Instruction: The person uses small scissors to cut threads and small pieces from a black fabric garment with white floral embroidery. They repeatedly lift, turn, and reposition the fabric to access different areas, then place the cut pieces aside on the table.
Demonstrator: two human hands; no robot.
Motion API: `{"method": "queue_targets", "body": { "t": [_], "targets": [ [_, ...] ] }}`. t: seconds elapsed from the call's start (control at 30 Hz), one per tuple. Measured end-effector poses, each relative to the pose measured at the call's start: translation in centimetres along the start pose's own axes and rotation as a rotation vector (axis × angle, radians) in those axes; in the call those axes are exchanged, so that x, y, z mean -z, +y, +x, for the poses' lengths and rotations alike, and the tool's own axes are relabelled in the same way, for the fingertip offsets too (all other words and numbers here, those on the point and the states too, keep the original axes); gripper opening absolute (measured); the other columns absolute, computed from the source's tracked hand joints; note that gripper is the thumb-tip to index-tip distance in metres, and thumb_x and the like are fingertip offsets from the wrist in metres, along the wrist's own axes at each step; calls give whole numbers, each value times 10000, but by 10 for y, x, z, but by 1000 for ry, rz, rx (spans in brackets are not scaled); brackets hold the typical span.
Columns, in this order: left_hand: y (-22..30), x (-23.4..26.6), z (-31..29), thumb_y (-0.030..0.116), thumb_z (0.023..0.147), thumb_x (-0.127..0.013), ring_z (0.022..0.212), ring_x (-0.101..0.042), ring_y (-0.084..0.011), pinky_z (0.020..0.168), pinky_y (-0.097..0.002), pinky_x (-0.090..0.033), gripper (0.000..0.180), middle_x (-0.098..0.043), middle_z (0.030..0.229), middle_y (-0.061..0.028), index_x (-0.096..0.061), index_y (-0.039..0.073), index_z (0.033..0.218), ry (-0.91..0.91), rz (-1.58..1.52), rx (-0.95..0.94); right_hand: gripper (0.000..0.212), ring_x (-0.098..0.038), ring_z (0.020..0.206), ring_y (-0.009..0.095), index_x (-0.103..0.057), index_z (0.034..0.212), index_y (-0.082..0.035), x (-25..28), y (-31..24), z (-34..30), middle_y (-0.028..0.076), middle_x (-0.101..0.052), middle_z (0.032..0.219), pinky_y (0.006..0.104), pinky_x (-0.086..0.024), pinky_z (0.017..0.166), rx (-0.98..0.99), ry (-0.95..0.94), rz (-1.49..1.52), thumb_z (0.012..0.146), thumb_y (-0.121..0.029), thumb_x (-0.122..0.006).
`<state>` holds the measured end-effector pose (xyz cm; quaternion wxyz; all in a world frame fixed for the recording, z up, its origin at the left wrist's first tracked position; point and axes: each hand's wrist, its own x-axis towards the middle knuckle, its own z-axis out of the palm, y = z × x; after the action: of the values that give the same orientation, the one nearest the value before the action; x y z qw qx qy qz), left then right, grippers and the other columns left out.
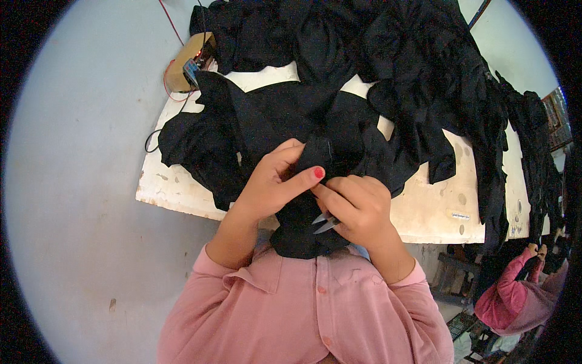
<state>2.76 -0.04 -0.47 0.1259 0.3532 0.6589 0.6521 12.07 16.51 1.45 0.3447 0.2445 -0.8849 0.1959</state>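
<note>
My left hand [267,188] is closed on a piece of black fabric [285,115], its thumb pressed on top of a fold. Part of this cloth lies across the table, and a lower part hangs over the near edge against my shirt. Close beside it, my right hand [367,209] is closed around a small pair of thread snips [326,223]. Their two pointed metal blades stick out below the palm toward the left, slightly apart. The fingertips of the right hand meet the fabric by the left thumb; what they pinch there is hidden.
A worn pale table [424,212] carries a large heap of black cloth [388,54], which spills off the right side. At the back left stands a brown box [182,67] with wires and a small red light. Another person in pink [515,294] works at the lower right.
</note>
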Motion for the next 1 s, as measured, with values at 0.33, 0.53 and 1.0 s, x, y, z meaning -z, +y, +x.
{"method": "queue_targets", "body": {
  "t": [0.33,0.53,1.0],
  "targets": [
    [5,-12,-7,26,824,-683,971,-576,-115,862,-246,-451,370,-624,1087,-54,-587,-24,1178,76,-240,68,242,-622,733,213,-661,913,-33,14,7,10,117,-633,891,292,-503,623,-503,292,135,692,38,-731],
    [-3,-11,-9,-11,813,-643,1129,-529,-154,990,-287,-387,522,-563,1262,-103,-490,-20,1312,11,-57,-51,183,-645,726,239,-652,891,-5,5,-5,26,128,-640,871,284,-498,661,-474,174,116,724,44,-709],
    [0,-7,-11,-12,764,-626,905,-586,-127,849,-254,-452,259,-625,1005,-46,-578,4,1018,59,-1074,289,175,-538,700,79,-643,993,-33,0,58,-5,-12,-626,823,222,-429,657,-1027,426,820,846,-124,-666]
  ]
}}
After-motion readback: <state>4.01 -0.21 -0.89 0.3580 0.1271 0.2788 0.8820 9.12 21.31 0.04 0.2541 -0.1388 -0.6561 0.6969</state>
